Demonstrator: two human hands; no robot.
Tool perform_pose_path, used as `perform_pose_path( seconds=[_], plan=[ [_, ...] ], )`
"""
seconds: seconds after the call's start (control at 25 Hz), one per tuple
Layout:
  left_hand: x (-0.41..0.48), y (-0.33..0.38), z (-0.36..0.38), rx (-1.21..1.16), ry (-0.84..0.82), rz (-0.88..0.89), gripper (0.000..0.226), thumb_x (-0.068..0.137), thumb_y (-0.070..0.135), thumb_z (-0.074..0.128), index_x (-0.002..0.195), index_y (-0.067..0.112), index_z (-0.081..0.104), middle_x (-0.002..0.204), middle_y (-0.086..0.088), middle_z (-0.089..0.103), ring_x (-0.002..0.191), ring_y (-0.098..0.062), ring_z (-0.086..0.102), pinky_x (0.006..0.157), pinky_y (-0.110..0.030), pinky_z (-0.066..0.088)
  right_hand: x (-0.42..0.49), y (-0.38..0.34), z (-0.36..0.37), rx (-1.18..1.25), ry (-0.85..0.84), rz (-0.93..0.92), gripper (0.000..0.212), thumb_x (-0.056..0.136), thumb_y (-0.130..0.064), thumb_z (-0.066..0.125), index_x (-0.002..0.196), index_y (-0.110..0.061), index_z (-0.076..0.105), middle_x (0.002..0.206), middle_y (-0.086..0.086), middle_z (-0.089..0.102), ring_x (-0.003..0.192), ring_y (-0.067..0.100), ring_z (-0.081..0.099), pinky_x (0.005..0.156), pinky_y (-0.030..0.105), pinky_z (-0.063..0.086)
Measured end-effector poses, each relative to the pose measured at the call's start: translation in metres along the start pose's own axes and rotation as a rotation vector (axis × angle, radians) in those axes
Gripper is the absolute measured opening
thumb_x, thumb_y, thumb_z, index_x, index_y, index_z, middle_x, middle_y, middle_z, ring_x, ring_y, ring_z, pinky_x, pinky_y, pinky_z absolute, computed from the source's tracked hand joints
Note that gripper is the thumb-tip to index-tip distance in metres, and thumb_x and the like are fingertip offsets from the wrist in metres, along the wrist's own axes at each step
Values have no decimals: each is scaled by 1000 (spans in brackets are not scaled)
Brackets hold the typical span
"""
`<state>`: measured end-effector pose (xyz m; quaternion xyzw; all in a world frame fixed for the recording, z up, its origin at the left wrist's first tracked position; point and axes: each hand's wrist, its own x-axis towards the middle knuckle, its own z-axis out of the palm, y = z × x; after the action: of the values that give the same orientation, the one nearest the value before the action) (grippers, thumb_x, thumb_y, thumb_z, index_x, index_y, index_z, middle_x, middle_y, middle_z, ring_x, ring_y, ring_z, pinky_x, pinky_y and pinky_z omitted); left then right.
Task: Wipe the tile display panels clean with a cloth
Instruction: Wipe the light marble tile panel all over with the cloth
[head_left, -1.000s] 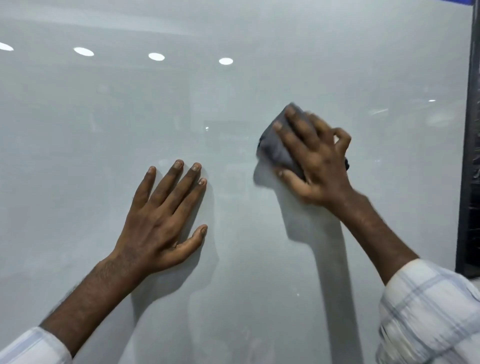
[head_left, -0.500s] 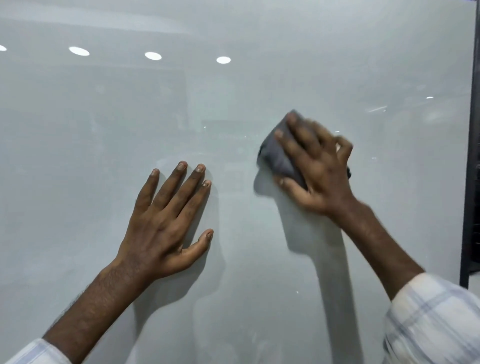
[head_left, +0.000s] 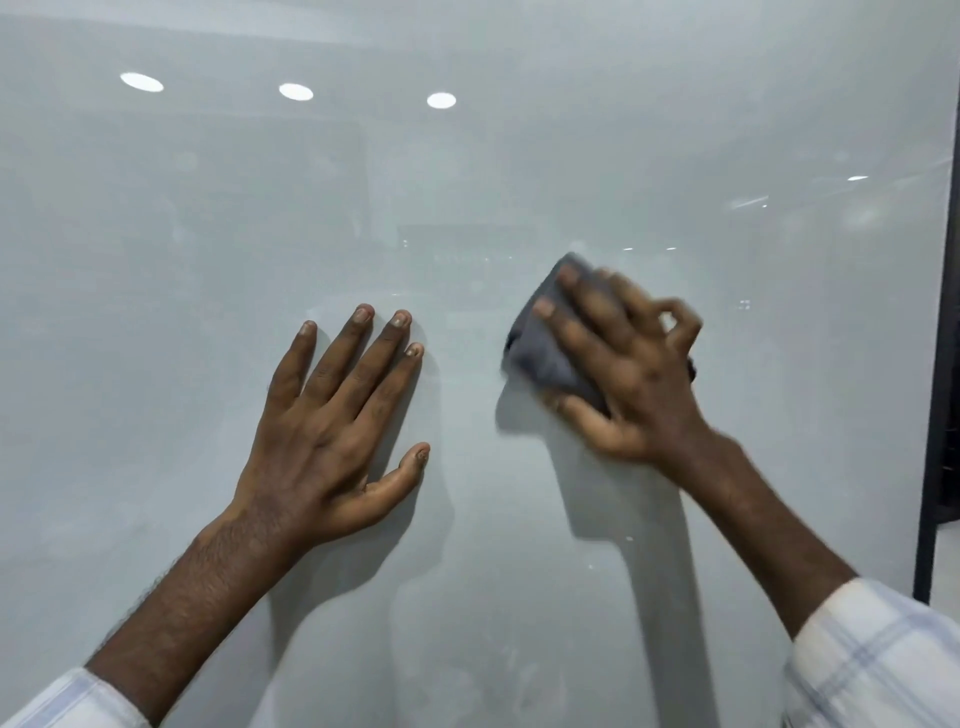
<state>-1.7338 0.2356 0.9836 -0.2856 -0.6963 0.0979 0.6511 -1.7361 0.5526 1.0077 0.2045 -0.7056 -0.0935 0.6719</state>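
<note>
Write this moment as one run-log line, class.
step: wiping | right hand: presses grey cloth on tile panel | left hand: flat on panel, fingers straight | right edge: dark frame

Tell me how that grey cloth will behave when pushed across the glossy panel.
The grey cloth is bunched and creased under the right hand, so it is probably soft and floppy. The panel mirrors ceiling lights, so the cloth should slide easily. Released on this upright surface, it would likely drop.
</note>
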Motion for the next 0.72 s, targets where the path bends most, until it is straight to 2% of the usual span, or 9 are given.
perform_pose_path(
  seconds=[0.12,0.2,0.36,0.44,0.48,0.52,0.6,0.68,0.72],
  plan=[
    [0,0,1,1,12,0,75,96,45,56,156,2,43,167,-17,33,156,-38,28,123,-65,23,52,22,-1,-15,57,322,77,92,-54,54,162,-27,35,172,1,24,150,30,32,101,51,28],
    [1,-1,2,4,12,-1,75,96,45,56,156,1,43,167,-17,33,156,-38,27,123,-65,23,55,6,3,-7,72,355,80,92,-53,54,163,-24,32,172,3,22,151,32,30,103,50,28],
    [2,-1,0,6,-12,-5,77,95,45,57,157,2,42,168,-17,31,157,-38,26,124,-65,22,-26,-45,7,32,-3,21,74,92,-49,60,158,-20,43,168,9,31,152,39,32,98,56,33],
    [1,0,-1,3,-15,2,77,95,45,57,157,1,41,168,-18,31,157,-39,26,123,-66,22,-42,-33,2,51,-29,-146,67,96,-52,54,156,-23,45,166,7,35,152,36,34,97,58,33],
    [1,0,-1,4,-12,5,77,96,45,57,157,1,41,168,-18,31,157,-39,26,123,-66,22,-34,-18,2,39,-27,-166,66,98,-54,50,157,-25,44,167,6,34,152,35,34,97,58,32],
    [1,-1,0,3,-11,6,77,96,45,57,157,1,41,167,-18,31,157,-39,26,123,-66,22,-21,-2,2,12,-25,-127,67,98,-54,49,158,-25,42,168,6,32,152,35,35,98,58,32],
    [1,-2,0,3,-4,7,77,96,46,56,157,1,41,167,-18,31,157,-39,26,123,-65,22,14,19,1,-23,33,91,73,95,-53,55,160,-24,40,169,7,29,150,35,35,99,58,33],
    [1,-2,0,7,-3,0,77,97,47,54,157,1,41,168,-18,31,157,-39,26,124,-65,21,28,4,3,-10,72,271,78,92,-52,59,160,-22,38,170,7,27,150,36,33,101,54,33],
    [0,-2,0,12,-10,-1,77,97,47,53,157,1,40,168,-18,31,157,-38,25,124,-65,20,19,-14,6,-2,69,291,79,91,-51,59,161,-20,37,170,8,27,151,38,31,102,54,33]
  ],
)
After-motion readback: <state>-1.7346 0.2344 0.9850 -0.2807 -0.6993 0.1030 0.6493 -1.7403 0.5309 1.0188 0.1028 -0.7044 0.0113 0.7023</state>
